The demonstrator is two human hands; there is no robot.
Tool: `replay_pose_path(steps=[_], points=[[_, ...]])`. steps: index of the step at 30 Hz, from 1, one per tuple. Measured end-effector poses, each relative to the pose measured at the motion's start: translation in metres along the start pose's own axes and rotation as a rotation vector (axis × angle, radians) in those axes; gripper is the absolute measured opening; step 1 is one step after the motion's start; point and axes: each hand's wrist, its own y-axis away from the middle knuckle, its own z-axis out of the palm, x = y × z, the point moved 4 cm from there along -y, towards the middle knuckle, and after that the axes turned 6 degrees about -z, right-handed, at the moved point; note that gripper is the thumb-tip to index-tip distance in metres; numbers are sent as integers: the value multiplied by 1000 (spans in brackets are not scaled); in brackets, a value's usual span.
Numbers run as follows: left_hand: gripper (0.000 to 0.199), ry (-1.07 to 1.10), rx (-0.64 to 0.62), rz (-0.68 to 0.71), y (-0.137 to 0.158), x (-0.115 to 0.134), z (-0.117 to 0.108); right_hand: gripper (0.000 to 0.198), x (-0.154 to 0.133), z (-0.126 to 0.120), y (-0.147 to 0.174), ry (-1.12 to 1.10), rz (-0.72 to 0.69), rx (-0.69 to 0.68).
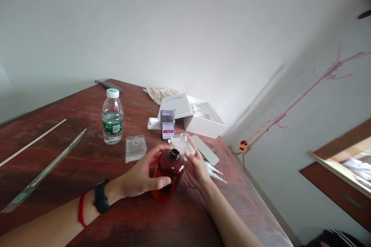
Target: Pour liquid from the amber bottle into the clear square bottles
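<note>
My left hand (147, 173) is wrapped round a reddish-brown bottle (171, 164) with an open dark neck, its thumb across the front. The bottle is upright, close to the table's near side. My right hand (198, 168) grips a clear, square-shouldered bottle (181, 146) with a short neck, just behind and right of the brown one. Its lower part is hidden behind my fingers and the brown bottle. Beside my right wrist lie white pump heads (213, 171) with thin spouts. A second clear square bottle (136, 148) rests to the left of the brown bottle.
On the dark red wooden table (81, 104) are a water bottle (112, 117), a thin stick (34, 141), a long wrapped packet (48, 170), a phone (167, 125), an open white box (203, 121) and a cloth (160, 93). A pink coat rack (301, 94) stands right.
</note>
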Motion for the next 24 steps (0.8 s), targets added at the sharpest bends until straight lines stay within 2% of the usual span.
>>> replay_pose_path(steps=[5, 10, 17, 24], points=[[66, -3, -7, -9, 1, 2, 0, 103, -1, 2, 1, -12, 13, -31], [67, -55, 25, -4, 0, 8, 1, 102, 1, -3, -1, -29, 9, -5], [64, -121, 90, -5, -1, 8, -2, 89, -5, -2, -4, -8, 1, -60], [65, -203, 236, -14, -3, 5, -8, 67, -10, -1, -6, -76, -36, 1]])
